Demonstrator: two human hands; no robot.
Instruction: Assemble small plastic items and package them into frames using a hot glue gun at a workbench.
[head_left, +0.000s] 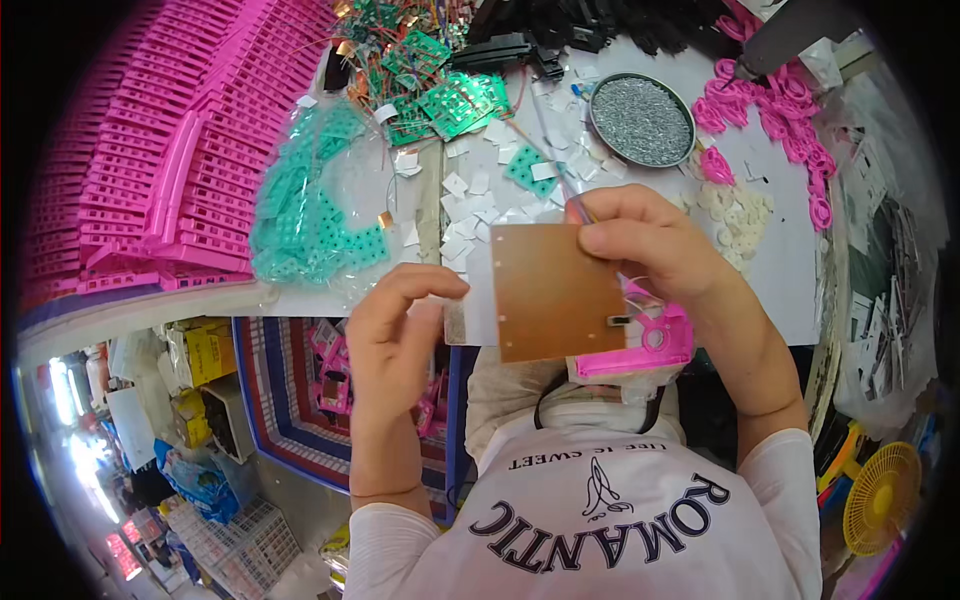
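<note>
My right hand (650, 235) pinches a square brown board (555, 290) by its upper right corner, thumb on the face toward me. The board looks like a bare circuit board, with small holes along its edges and a tiny black part by its lower right corner. A thin rod, perhaps a screwdriver, rises beside the fingers of this hand; its grip is hidden. Partly behind the board is a pink plastic housing (660, 345) with a ring moulded in it. To the board's left, my left hand (395, 325) has its fingers curved and apart, holding nothing.
Pink plastic frames (180, 130) are stacked at the left. Beside them lies a bag of teal pieces (315, 210); green circuit boards (460, 105) are farther back. A round tin of screws (642, 120) stands at the back right, near pink rings (790, 120). White squares (470, 210) lie scattered.
</note>
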